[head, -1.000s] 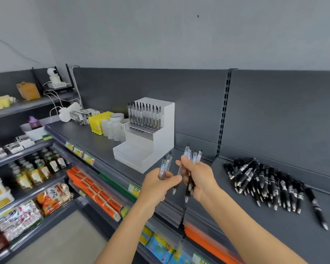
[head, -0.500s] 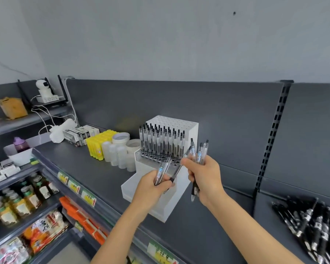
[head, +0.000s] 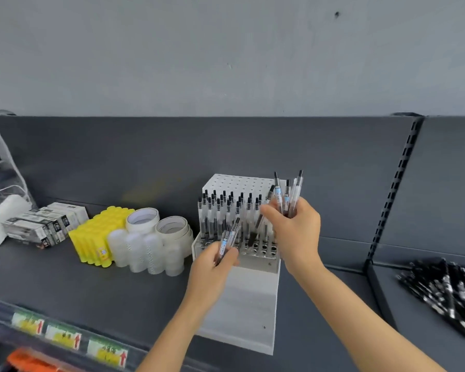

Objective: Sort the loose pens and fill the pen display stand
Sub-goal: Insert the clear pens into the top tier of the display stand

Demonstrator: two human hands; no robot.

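Observation:
A white stepped pen display stand (head: 250, 304) sits on the dark shelf; its middle tier holds several clear pens (head: 227, 213) upright, and the top tier's holes are bare. My left hand (head: 212, 272) grips two clear pens (head: 228, 238) in front of the stand's middle tier. My right hand (head: 295, 232) holds a bundle of several clear pens (head: 286, 196) upright at the stand's right side, with one pen angled down toward the holes. A pile of loose black pens (head: 446, 288) lies on the shelf at the far right.
Left of the stand are tape rolls (head: 156, 226), clear tubes (head: 142, 253), yellow glue sticks (head: 100, 234) and white boxes (head: 43, 224). A slotted upright (head: 387, 200) divides the shelf sections. Price labels (head: 65, 336) line the front edge.
The view has swung left and closer to the stand. Both hands, still holding their pens, now sit directly over the stand's middle tier; the black pen pile has slid to the right edge.

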